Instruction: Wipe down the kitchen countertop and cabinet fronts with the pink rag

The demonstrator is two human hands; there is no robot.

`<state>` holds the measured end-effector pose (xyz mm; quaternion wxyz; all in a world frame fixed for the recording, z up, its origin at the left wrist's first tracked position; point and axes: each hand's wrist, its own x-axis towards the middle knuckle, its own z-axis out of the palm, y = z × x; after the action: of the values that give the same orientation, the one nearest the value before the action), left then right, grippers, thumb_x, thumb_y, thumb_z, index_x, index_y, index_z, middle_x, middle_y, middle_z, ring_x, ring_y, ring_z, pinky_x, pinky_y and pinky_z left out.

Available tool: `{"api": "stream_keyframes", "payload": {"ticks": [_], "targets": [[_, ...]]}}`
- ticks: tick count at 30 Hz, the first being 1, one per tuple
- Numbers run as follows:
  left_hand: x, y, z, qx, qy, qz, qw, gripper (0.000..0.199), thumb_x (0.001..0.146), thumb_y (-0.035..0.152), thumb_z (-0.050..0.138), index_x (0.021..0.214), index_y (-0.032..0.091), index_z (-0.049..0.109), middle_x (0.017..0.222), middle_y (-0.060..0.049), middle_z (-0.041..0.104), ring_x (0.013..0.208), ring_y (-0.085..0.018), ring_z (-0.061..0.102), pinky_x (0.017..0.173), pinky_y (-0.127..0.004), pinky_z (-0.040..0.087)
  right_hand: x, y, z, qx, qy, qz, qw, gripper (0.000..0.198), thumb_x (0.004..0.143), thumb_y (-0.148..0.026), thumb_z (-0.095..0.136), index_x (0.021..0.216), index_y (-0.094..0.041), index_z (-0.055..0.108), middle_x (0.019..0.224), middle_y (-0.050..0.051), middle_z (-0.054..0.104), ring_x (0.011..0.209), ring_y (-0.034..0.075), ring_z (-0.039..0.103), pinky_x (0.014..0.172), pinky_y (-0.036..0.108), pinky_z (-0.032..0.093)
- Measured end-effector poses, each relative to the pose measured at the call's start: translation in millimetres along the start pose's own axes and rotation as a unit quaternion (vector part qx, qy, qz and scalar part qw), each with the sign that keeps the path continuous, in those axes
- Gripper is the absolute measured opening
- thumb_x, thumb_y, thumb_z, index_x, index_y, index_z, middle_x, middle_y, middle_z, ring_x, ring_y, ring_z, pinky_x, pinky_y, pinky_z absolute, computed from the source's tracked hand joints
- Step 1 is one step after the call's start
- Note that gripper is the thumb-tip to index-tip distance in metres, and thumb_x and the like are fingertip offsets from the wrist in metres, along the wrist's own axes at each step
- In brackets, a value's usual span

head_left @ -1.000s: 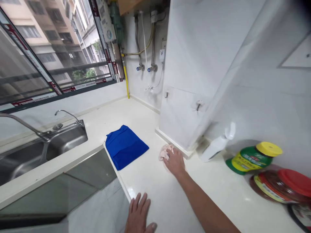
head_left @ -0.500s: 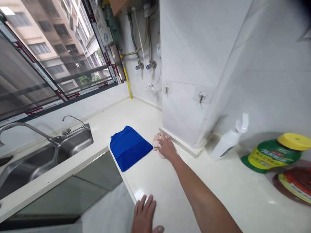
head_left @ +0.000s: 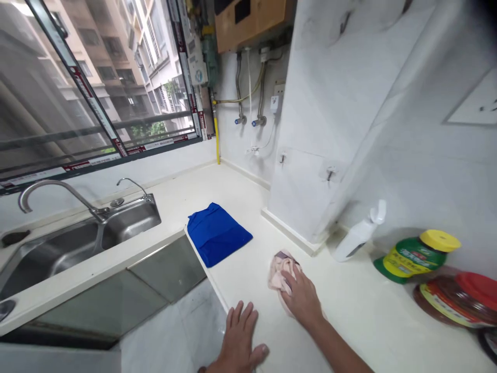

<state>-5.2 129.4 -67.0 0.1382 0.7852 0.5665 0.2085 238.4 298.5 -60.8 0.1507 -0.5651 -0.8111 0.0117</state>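
We look over a pale tabletop (head_left: 373, 317), a blue fabric piece (head_left: 219, 235) lying at mid-frame
At bottom centre our left hand (head_left: 238, 339) has its fingers spread, released; right of lower centre our right hand (head_left: 305, 299) grasps a crumpled pink cloth (head_left: 278, 272)

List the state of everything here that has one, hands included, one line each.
Left hand: open, fingers spread, holding nothing
Right hand: fingers bent over the pale cloth
Pale cloth: crumpled, partly under the right hand
Blue fabric: lying flat, creased
White spray bottle: standing, spray head on
Green container: yellow lid on
Brown jar: red lid on
Large faucet: no water visible
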Motion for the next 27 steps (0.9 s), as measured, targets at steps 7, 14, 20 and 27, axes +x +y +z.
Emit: {"api": "stream_keyframes", "payload": {"ticks": [7,14,20,27], "targets": [[-2.9,10.7,-7.0,-0.115,0.033,-0.031,0.992,0.082,0.094,0.057,0.057,0.161,0.029,0.02,0.169,-0.013,0.019,0.157,-0.036,0.011,0.123,-0.065,0.017,21.3,-82.5,-8.3,-0.008,-0.014,0.023,1.0,0.051,0.087,-0.033,0.062,0.137,-0.023,0.06,0.157,0.017,0.038,0.139,0.038,0.039,0.111,0.052,0.033],[-50.5,-4.4,-10.2,-0.225,0.256,-0.255,0.905,0.065,0.1,0.053,0.04,0.154,0.018,0.033,0.168,-0.018,0.018,0.155,-0.031,0.021,0.124,-0.055,0.024,-15.2,-204.4,-4.3,0.129,-0.086,-0.17,0.973,0.05,0.088,-0.042,0.065,0.136,-0.03,0.058,0.166,0.008,0.027,0.151,0.034,0.022,0.115,0.051,0.027],[-114.3,-20.1,-35.6,-0.234,0.283,-0.412,0.834,0.053,0.097,0.048,0.042,0.138,0.016,0.05,0.152,-0.015,0.048,0.143,-0.026,0.044,0.123,-0.046,0.032,-59.6,-207.4,-15.9,0.11,-0.156,-0.298,0.935,0.025,0.088,-0.029,0.065,0.112,-0.025,0.07,0.163,0.002,0.036,0.148,0.038,0.028,0.111,0.055,0.034],[-153.0,-2.7,-13.6,-0.343,0.205,-0.429,0.81,0.063,0.096,0.065,0.037,0.131,0.018,0.058,0.15,-0.014,0.05,0.144,-0.027,0.043,0.124,-0.046,0.03,-205.5,-130.0,-24.4,0.083,-0.057,-0.209,0.973,0.056,0.083,-0.024,0.061,0.133,-0.048,0.06,0.154,-0.006,0.046,0.139,0.035,0.047,0.105,0.059,0.046]]}}
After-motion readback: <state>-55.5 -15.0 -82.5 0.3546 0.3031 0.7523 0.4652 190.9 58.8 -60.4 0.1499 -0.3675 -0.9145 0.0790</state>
